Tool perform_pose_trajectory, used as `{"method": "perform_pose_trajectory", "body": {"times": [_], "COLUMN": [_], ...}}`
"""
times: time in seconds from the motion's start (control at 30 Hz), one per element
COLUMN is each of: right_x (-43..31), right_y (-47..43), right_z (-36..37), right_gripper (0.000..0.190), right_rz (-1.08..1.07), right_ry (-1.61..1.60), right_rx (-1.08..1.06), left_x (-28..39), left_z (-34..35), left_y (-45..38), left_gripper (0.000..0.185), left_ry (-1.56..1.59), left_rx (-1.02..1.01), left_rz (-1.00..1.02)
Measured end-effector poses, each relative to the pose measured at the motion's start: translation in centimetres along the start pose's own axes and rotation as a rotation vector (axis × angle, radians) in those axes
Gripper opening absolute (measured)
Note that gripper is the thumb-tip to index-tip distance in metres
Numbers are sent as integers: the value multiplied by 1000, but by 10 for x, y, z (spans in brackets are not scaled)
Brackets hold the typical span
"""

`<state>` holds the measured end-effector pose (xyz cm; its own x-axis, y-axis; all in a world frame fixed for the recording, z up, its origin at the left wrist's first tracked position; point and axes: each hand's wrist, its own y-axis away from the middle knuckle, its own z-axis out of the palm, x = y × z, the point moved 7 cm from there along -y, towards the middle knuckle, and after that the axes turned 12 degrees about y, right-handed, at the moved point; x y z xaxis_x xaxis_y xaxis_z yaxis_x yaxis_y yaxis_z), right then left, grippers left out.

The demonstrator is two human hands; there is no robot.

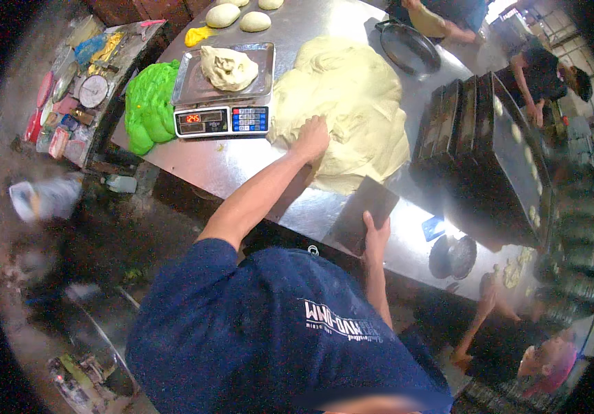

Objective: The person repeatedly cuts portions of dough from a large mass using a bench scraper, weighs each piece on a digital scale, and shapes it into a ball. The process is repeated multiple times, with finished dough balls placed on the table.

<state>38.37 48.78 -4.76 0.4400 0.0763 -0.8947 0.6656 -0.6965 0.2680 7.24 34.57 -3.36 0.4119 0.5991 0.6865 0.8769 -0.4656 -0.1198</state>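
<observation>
My left hand (315, 135) has its fingers curled into the near left side of a big mound of pale dough (359, 93) on a metal table. In my right hand (377, 233) is a flat rectangular dough scraper (361, 209), tilted, its far corner close to the mound's near edge. Left of the mound stands a digital scale (222, 121) with a lit display. A rough lump of pale dough (229, 70) lies on its metal tray (268, 62). Bright green dough (149, 108) sits against the scale's left side.
Smooth dough balls (223, 15) and a small yellow piece (198, 36) lie beyond the scale. A round black pan (410, 47) is at the back right, stacked dark trays (483, 165) at the right. A cluttered side table (90, 124) stands left. Several co-workers are at the right.
</observation>
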Motion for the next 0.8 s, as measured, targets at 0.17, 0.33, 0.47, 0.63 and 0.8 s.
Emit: {"method": "perform_pose_trajectory", "body": {"times": [0.17, 0.33, 0.47, 0.63, 0.8], "right_x": [21, -44, -111, -130, -76], "right_y": [3, -51, -85, -73, -15], "right_z": [-26, 9, 87, 199, 243], "right_gripper": [62, 61, 60, 61, 61], "right_rz": [70, -167, -363, -499, -312], "right_ry": [-6, 25, -173, 247, 235], "right_rx": [76, 76, 19, -189, -612], "left_x": [-3, -34, -40, -41, -76], "left_z": [13, -12, -48, -98, -152], "left_y": [5, 39, 80, 96, 94], "left_gripper": [25, 19, 21, 22, 43], "left_ry": [-115, 148, 246, 420, 589], "left_rx": [170, 175, 145, 129, 310], "left_rz": [205, 224, 252, 53, -65]}}
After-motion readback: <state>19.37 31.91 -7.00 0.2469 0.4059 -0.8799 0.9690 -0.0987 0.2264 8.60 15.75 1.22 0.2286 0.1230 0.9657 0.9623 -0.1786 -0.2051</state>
